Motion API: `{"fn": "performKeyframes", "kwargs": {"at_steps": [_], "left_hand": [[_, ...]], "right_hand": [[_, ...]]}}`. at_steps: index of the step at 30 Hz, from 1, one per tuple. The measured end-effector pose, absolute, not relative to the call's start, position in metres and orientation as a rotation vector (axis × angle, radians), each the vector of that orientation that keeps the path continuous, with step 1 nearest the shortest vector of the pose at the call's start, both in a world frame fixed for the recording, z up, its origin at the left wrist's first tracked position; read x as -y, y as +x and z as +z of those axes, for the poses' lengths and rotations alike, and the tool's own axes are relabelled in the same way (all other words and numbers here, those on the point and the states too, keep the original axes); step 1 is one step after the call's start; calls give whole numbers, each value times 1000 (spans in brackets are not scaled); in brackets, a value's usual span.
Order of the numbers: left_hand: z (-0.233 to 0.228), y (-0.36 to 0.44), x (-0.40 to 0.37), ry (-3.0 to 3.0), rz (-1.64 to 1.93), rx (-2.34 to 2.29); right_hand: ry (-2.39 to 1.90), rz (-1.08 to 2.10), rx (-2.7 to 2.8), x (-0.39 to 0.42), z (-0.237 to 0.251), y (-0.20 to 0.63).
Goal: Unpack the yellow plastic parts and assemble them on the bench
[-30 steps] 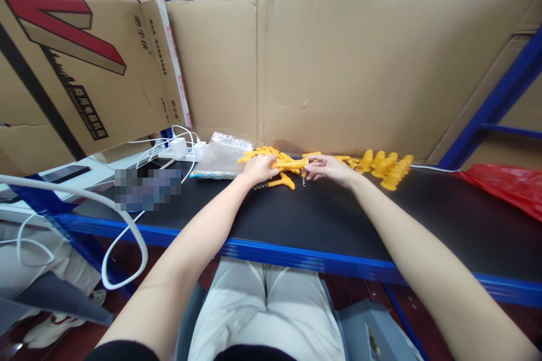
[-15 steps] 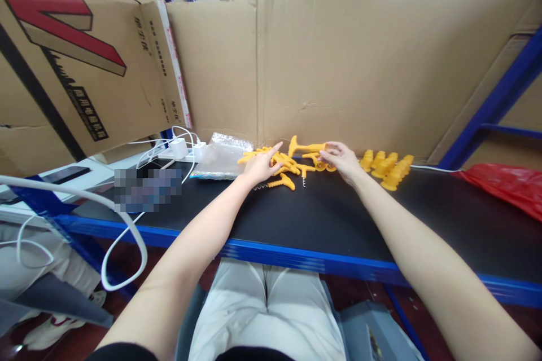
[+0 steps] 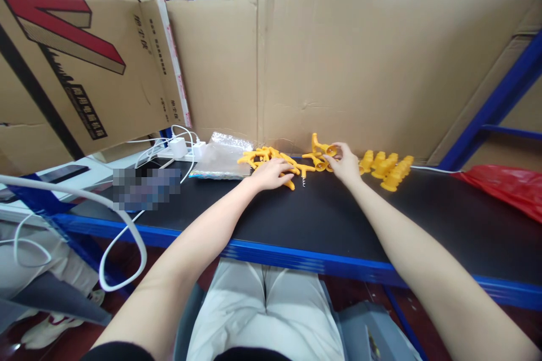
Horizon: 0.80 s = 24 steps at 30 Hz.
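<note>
Yellow part (image 3: pixel 318 145) pinched by right hand (image 3: pixel 347 164) — left hand (image 3: pixel 271 174) flat, open, hiding loose yellow pieces (image 3: pixel 262 155).

Both my forearms are bare to above the elbow, no watch, rings or gloves on my left hand (image 3: pixel 271 174) or my right hand (image 3: pixel 348 164). A dark, near-black sleeve edge shows at the near left, by my upper arm, and a strip of the same dark fabric lies at my waist. Below it I wear pale, off-white trousers, smooth cloth, a centre seam between the legs.
</note>
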<state>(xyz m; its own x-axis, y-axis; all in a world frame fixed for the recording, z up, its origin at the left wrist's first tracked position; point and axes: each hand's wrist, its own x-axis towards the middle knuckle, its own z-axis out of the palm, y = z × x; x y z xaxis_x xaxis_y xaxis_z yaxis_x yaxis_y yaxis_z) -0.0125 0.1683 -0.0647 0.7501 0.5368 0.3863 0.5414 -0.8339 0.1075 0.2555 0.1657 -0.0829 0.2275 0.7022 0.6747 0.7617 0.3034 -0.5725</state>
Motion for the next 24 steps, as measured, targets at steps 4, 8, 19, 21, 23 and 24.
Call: {"fn": "performKeyframes", "kwargs": {"at_steps": [4,8,19,21,23,24], "left_hand": [[-75,6,-155,-3014,-445,748],[-83,19,-149,-3041,-329,697],[-79,20,-144,-2996,-478,602],[-78,21,-142,-3008,-479,583],[-78,22,-141,-3021,-473,557],[-78,22,-141,-3027,-469,548]], "right_hand": [[-1604,-409,1783,-164,-87,241],[-1787,-625,2005,-165,-92,227],[-2030,-823,2169,-161,-88,213],[-2020,-776,2185,-162,-89,213],[-2015,-718,2186,-162,-90,214],[-2015,-690,2184,-163,-90,215]]}}
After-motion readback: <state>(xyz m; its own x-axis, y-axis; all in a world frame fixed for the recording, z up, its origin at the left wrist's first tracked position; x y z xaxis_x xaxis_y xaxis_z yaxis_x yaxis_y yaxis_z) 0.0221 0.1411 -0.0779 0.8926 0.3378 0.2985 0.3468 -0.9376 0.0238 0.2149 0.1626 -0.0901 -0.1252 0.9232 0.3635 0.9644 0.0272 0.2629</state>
